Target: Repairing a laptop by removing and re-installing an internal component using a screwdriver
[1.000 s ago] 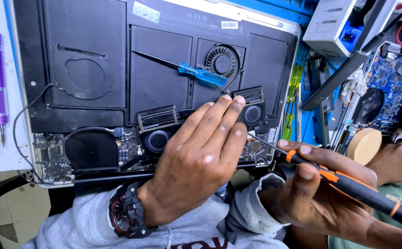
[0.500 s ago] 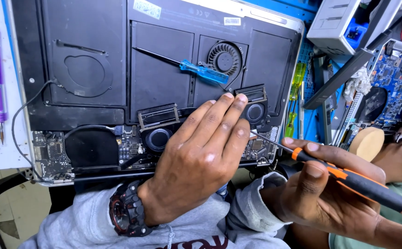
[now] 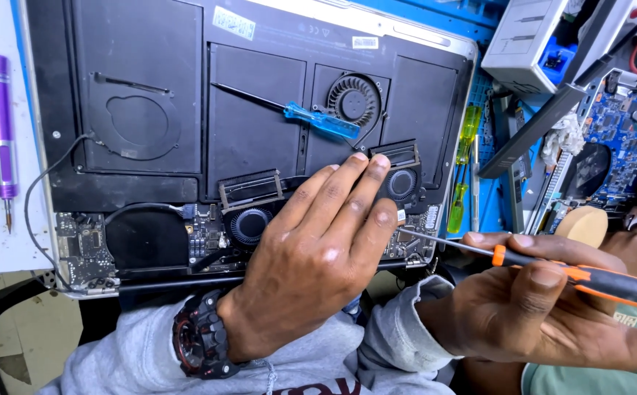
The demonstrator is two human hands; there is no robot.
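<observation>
On the white table at the far left lies one smooth purple metal screwdriver [image 3: 0, 124], and beside it the opened laptop [image 3: 150, 117] shows flat matte black panels, two small white rectangular labels near its top edge, three round ribbed fans and one blue transparent-handled screwdriver [image 3: 317, 119] lying on top. The left hand [image 3: 318, 256], with a black wristwatch [image 3: 198, 338], rests flat and holds nothing, its fingers together on the black parts by the lower right fan. The right hand [image 3: 530, 307] is closed around a black and orange screwdriver [image 3: 552, 269], whose thin steel tip touches the laptop's lower right corner.
</observation>
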